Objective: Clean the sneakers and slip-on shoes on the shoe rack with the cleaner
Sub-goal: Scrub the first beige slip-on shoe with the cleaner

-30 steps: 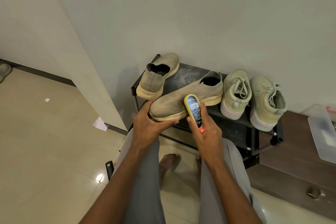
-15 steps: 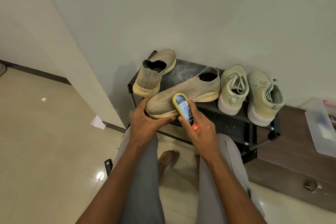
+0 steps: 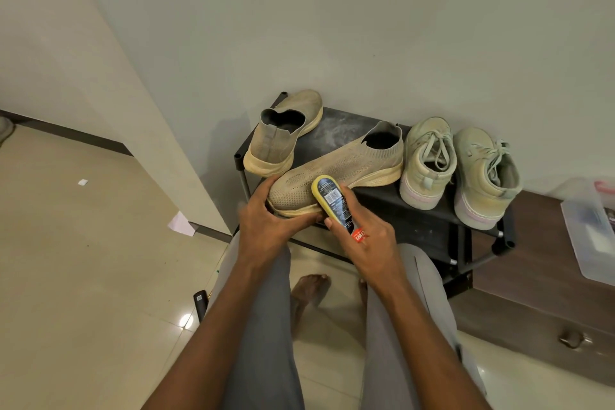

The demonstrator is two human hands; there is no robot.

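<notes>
A beige knit slip-on shoe lies at the middle of the frame on the front edge of a black shoe rack, its toe toward the lower left and its heel opening toward the upper right. The left hand grips the toe end, thumb over the top and fingers curled under the sole. The right hand holds a cleaner, a dark bottle with a yellow sponge head and a red cap end, with fingers and thumb wrapped round its body. The yellow head lies against the side of the shoe near the toe.

The second slip-on stands on the rack at the upper left of the first one, heel toward the camera, toe near the wall. To the right, two pale green lace-up sneakers stand side by side on the rack, heels toward the camera; the left one touches the heel of the held shoe.

Below the hands are the person's grey trousers and bare feet on a glossy tiled floor. At the right edge a clear plastic box rests on a brown wooden cabinet with a metal handle. A scrap of paper lies by the wall corner at the left.
</notes>
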